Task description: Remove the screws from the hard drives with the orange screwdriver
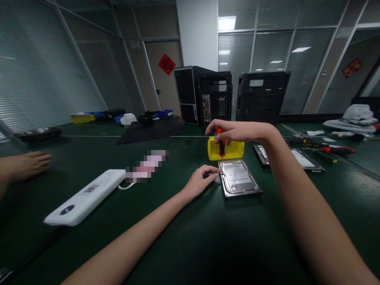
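Observation:
A silver hard drive [239, 178] lies flat on the green table in front of me. My right hand [230, 130] grips a red-and-black screwdriver [222, 147] from above, its shaft pointing straight down at the drive's left edge. Beside that edge is my left hand [202, 180], thumb and fingers pressed together close to the screwdriver's tip. Whatever those fingertips pinch is too small or hidden to make out. Just behind the drive sits a yellow plastic tray [237, 150], partly covered by my right hand.
More hard drives [305, 160] lie at right, partly behind my forearm, near pliers [338, 150]. Computer cases [263, 97] stand at the back. A white power bank [86, 198] with a cable lies at left, near another person's hand [28, 166]. A black mat [151, 131] is farther back.

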The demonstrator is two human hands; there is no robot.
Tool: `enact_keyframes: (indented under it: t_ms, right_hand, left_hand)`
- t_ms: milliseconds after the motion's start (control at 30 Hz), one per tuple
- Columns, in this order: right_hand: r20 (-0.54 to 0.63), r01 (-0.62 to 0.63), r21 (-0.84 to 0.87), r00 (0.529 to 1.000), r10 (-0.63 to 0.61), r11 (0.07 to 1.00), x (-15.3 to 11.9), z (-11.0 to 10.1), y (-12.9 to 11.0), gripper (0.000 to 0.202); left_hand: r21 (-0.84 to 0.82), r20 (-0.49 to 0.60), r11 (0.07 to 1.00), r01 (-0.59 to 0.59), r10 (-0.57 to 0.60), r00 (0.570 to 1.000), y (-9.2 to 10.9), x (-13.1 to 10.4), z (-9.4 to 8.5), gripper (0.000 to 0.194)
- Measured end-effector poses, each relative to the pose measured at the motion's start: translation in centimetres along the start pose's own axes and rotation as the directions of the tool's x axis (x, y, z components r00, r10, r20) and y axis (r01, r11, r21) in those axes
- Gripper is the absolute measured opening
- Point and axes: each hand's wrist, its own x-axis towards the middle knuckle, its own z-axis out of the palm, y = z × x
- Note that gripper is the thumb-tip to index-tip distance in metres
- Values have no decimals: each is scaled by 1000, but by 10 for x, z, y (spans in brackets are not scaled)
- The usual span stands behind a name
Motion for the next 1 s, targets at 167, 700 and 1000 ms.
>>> enact_keyframes:
  t_ms: [167, 700, 1000]
  right_hand:
    - [-69, 15, -152, 997, -26, 988, 8, 3, 0, 31]
    - [-60, 20, -168, 998, -30, 986, 3, 2, -4, 27]
    - [-122, -16, -223, 992, -12, 975, 5, 3, -4, 28]
  left_hand:
    - [-2, 1, 1000, 3, -3, 1000, 3, 0, 0, 24]
    - [-1, 1, 1000, 10, -10, 1000, 2, 0, 0, 24]
    - [0, -4, 1000, -1, 1, 1000, 0, 1, 0, 23]
